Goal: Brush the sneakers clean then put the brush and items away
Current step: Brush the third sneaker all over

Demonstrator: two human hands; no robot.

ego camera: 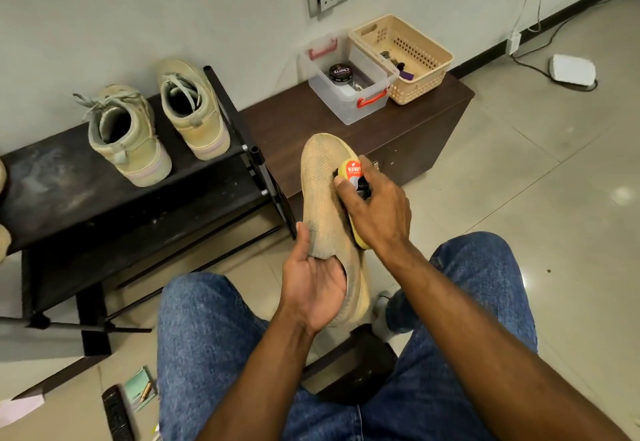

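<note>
Tan knit sneaker (320, 195) is held over the lap, left hand (313, 288) gripping its collar with fingers tucked inside; right hand (375, 212) grips the yellow brush (353, 172) against the upper. Short strokes toward the toe should lift dust best. Clear storage box (346, 101) waits on the dark cabinet (287, 122) by the wall, beside a shoe rack (69, 177) on the tiled floor (536, 163)

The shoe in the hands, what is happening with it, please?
A seated person is brushing a tan knit sneaker. The left hand holds it at the opening, fingers tucked inside, toe pointing away. The right hand grips a yellow brush and presses it against the upper. Two other sneakers stand on the black shoe rack. On the brown cabinet, a clear box holds a polish tin, next to a beige basket. Nothing is put away yet.
</note>
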